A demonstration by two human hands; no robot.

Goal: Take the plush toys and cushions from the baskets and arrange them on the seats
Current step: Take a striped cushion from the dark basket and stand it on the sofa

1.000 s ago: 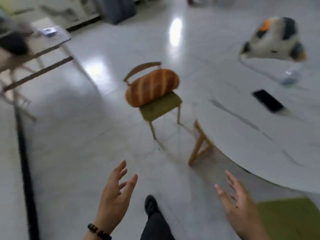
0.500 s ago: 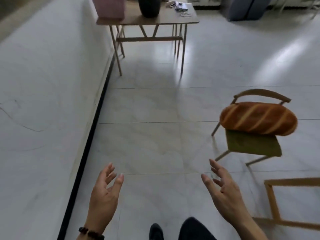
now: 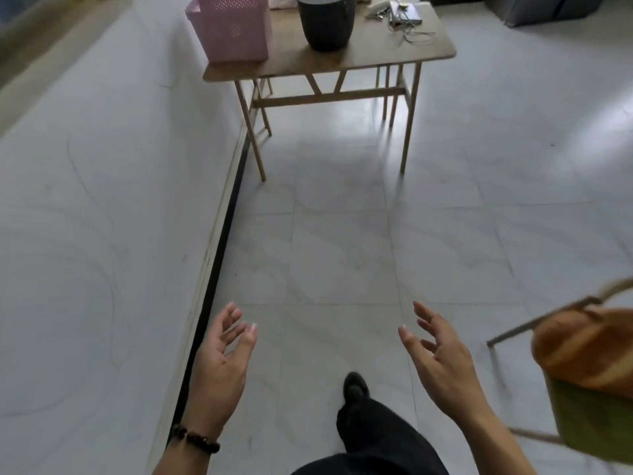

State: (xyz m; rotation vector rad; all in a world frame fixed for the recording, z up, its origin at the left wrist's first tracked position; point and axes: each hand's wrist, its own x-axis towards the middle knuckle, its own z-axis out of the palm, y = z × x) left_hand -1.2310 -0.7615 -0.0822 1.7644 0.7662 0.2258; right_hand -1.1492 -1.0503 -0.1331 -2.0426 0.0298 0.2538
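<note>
Empty hands over glossy tile

Our left hand point(image 3: 219, 368) and right hand point(image 3: 442, 365) hang loose, fingers point(image 3: 423, 315) apart; far off, a perforated pink basket point(image 3: 231, 29) and ribbed dark basket point(image 3: 325, 24) share the wooden bench point(image 3: 394, 53).

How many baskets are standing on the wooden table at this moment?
2. The pink square perforated plastic basket stands at the left end of the light wooden folding table; the dark grey round plastic basket stands near its middle. Others may lie outside the view.

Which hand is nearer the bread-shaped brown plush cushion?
Right. The right hand is left of the bread-shaped brown plush cushion, apart from it; the left hand is farther left.
</note>
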